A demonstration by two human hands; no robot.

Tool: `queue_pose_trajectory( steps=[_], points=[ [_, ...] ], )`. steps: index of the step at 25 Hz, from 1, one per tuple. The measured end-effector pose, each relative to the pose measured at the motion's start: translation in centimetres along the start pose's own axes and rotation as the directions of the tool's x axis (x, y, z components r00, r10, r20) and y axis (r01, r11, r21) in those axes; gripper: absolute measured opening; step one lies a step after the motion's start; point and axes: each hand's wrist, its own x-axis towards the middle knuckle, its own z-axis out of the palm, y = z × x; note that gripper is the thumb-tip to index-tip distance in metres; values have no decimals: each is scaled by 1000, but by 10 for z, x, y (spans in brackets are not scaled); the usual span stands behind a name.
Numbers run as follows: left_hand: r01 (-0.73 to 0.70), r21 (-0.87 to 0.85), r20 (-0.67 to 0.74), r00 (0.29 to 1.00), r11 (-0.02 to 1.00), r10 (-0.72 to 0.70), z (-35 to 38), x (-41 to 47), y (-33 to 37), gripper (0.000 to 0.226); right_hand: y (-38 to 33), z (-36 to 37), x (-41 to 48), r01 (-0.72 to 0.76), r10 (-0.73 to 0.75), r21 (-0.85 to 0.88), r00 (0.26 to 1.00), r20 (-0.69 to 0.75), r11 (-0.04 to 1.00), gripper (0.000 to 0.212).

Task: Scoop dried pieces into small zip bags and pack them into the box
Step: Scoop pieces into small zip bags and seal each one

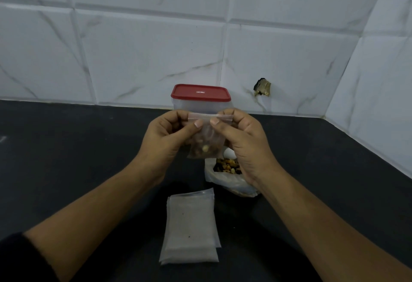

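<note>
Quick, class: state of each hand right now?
Left hand: closed, pinching the small zip bag near its seal.
Right hand: closed, pinching the same bag.

Wide counter [66, 159] on my left — room to move. Ahead the red-lidded box [200, 101] stands in the way, the open bag of dried pieces [229, 179] sits under my right hand [243, 145], empty zip bags [190, 226] lie between my arms.

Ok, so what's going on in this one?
A person holds a small clear zip bag, partly filled with dried pieces, above the dark counter, left hand and right hand both pinching its zip strip. The clear plastic box with a red lid stands shut behind. A stack of empty bags lies nearer.
</note>
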Motion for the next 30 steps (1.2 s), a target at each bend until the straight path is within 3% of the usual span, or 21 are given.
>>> queue_pose_trajectory(
  steps=[8, 19, 22, 25, 30],
  points=[
    [21, -96, 57, 998, 995, -16, 7, -4, 4, 10, -4, 5, -4, -66, 64, 103, 998, 29, 992, 6],
    [-7, -112, -3, 1000, 994, 6, 5, -1, 7, 11, -7, -8, 8, -71, 92, 104, 973, -211, 992, 15],
    [-4, -80, 4, 1000, 997, 4, 2, -2, 5, 6, -6, -8, 8, -60, 80, 112, 980, -184, 992, 14],
    [37, -46, 28, 999, 998, -36, 4, -4, 2, 26, -2, -4, 5, -65, 75, 111, 994, -82, 992, 9],
    [54, -45, 36, 998, 998, -52, 4, -4, 5, 20, -1, 3, 2, -42, 41, 68, 999, 21, 997, 7]
  ],
)
